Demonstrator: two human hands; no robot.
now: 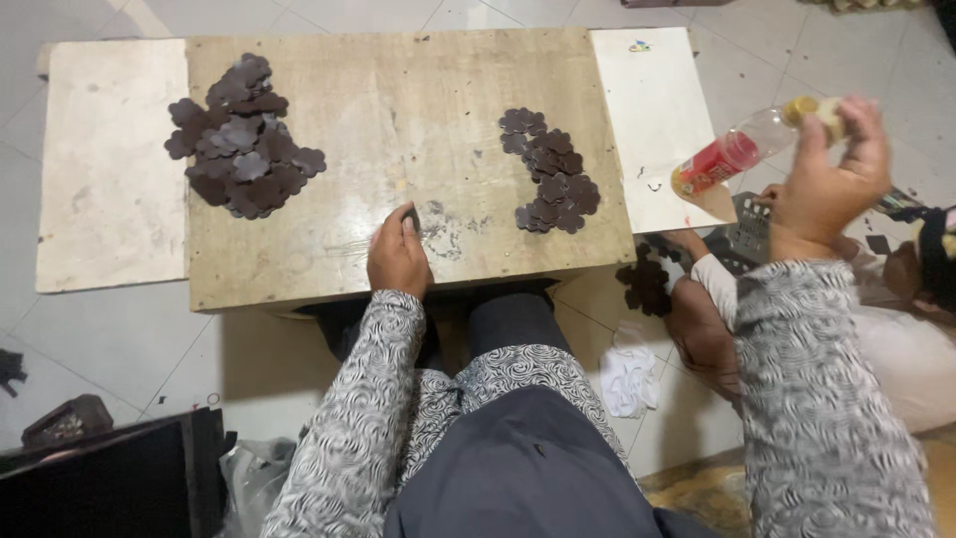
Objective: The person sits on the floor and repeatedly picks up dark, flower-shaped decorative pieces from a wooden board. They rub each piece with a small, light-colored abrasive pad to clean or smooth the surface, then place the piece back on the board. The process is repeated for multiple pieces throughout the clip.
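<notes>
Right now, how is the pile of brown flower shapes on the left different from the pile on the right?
The left pile holds more pieces and is heaped thickly; the right pile holds fewer, spread thinner in a curving strip. The left pile sits near the board's far left corner, away from both hands; the right pile lies nearer the left hand. Both are dark brown, flower-shaped flat pieces on the same wooden board.

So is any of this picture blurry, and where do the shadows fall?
Head view: the right hand and its tilted bottle are smeared by motion; the left hand and the dark flower-shaped pieces on the wooden board stay sharp. Soft shadow sits under the board's near edge.
</notes>
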